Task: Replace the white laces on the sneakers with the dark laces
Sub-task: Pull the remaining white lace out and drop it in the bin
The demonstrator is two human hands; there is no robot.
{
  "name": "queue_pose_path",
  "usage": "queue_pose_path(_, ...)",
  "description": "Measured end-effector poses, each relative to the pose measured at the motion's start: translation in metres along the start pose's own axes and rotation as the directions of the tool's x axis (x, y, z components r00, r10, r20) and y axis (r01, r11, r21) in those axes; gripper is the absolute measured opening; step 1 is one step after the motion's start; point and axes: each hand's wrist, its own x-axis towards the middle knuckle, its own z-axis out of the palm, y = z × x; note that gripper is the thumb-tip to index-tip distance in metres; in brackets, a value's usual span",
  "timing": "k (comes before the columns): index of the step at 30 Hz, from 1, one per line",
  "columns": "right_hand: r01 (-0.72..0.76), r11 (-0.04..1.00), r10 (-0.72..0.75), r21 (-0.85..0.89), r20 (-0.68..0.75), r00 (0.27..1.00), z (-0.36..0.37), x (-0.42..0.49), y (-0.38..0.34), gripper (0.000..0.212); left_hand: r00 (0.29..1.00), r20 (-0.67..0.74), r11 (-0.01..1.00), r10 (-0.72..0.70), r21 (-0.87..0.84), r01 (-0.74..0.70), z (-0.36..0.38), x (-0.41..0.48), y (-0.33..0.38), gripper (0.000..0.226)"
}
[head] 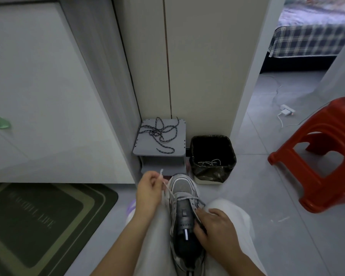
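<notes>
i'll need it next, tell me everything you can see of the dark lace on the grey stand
The dark lace is a round braided cord, dark with pale flecks, fabric by its look. It lies loose and unthreaded in a tangle of loops on the flat top of the small grey stand. One end curls near the front edge, another reaches the back edge. One lace or two cannot be told. Only the stand touches it.

The grey tiled floor (267, 226) carries a small grey stand (145, 148), with the dark laces (157, 133) in a loose tangle on its top. Just beside it is a black-lined bin (233, 151) (pale laces lie inside). A red plastic stool (327, 156), a green mat (38, 222) and a white power strip (286, 110) also rest on the floor.
</notes>
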Motion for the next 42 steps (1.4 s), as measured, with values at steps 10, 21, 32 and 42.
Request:
queue_pose_path(10,-0.009,1.0,0.009,0.014,0.034,0.999,0.003,-0.002,0.002,0.031,0.996,0.031,0.969,0.079,0.232,-0.084,0.004,-0.025,-0.019,0.008)
queue_pose_path(21,-0.008,1.0,0.008,0.014,0.007,1.0,0.006,-0.001,0.003,0.032,0.964,0.262,0.915,-0.037,0.397,-0.072,0.004,-0.009,-0.024,0.021)
queue_pose_path(32,0.002,1.0,-0.002,0.022,-0.009,1.0,0.007,-0.003,0.005,0.033,0.996,0.084,0.998,0.001,-0.07,0.005,-0.004,0.003,-0.001,0.004)
queue_pose_path(42,-0.001,1.0,0.001,0.015,-0.013,1.0,0.006,-0.002,0.003,0.033,0.998,-0.066,0.991,-0.009,-0.132,0.0,-0.002,-0.009,-0.007,0.012)
